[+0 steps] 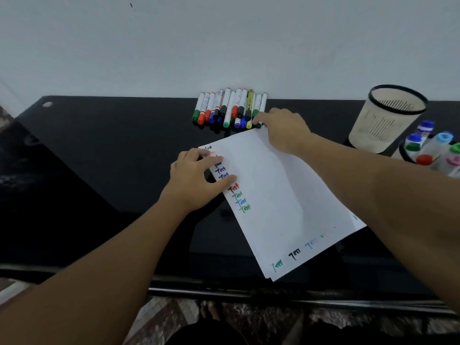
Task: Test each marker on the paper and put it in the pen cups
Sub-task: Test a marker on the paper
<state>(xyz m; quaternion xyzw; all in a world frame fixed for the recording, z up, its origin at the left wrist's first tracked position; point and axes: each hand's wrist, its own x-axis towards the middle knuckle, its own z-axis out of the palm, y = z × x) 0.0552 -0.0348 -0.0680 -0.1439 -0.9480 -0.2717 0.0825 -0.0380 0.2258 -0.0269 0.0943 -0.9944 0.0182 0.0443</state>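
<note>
Two hands in frame: left hand [193, 178] at centre, right hand [283, 128] just above and to its right. One sheet of paper [278, 195] at centre, bearing roughly a dozen handwritten test marks, partly hidden. One row of about a dozen loose markers [230, 108] at upper centre; exact number unclear. Two pen cups at right edge: one pale mesh cup [383, 120], one dark cup [407, 155] holding some six or seven markers.

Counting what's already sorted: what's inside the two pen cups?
The dark cup holds several capped markers, partly cut off by the frame edge. The white mesh cup shows nothing above its rim; its bottom is hidden.
</note>
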